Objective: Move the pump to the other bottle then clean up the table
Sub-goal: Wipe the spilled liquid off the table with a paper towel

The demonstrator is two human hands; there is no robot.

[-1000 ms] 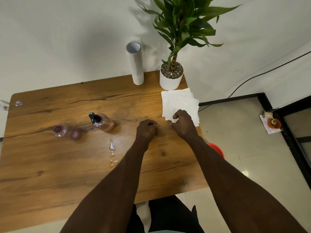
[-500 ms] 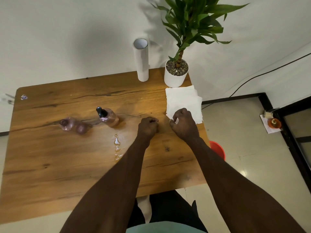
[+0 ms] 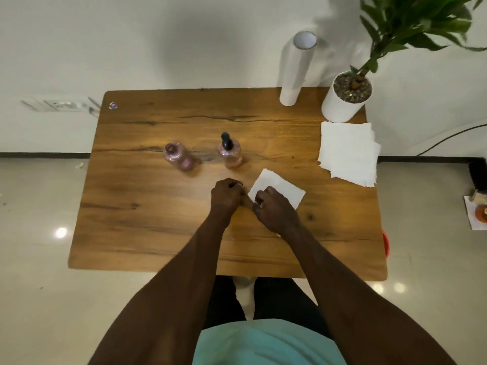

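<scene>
Mid-tabletop (image 3: pixel 158 233), the right hand (image 3: pixel 274 209) pinches a napkin (image 3: pixel 279 188) lying flat; the left hand (image 3: pixel 226 194) is clenched on nothing beside it. Toward the far edge stand the pump (image 3: pixel 226 140) bottle (image 3: pixel 231 154) and the open bottle (image 3: pixel 176 156).

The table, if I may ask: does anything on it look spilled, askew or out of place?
The left bottle stands open, uncapped; the pump tops the right bottle. The napkin stack is fanned unevenly at the table edge. One napkin lies apart under the right hand. No spill shows.
</scene>
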